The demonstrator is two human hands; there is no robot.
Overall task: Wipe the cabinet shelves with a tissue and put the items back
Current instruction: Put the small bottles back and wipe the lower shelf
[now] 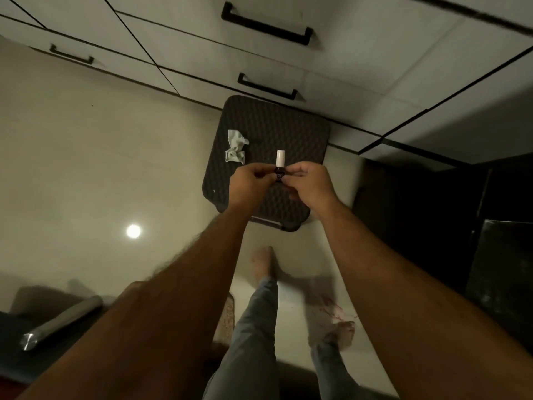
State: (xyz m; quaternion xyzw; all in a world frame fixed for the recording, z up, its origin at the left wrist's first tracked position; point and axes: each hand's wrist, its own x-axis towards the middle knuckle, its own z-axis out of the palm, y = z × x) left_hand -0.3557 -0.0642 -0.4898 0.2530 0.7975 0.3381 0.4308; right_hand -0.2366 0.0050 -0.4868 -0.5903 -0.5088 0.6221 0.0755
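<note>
bottle (279,176) body (label unreadable) behind fingers

Both hands hold one small bottle (279,168) out in front, above a dark textured stool (291,131). Left hand (250,180) and right hand (310,180) pinch its dark body from either side; white cap points away from the person. Crumpled tissue (236,151) lies on the stool's left part. White drawer fronts with black handles (266,23) behind. Bare feet on pale floor (86,157); metallic cylinder (62,321) at lower left.

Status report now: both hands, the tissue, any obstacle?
Left hand and right hand pinch small bottle. Tissue crumpled on dark mat, untouched. No obstacle seen.
</note>
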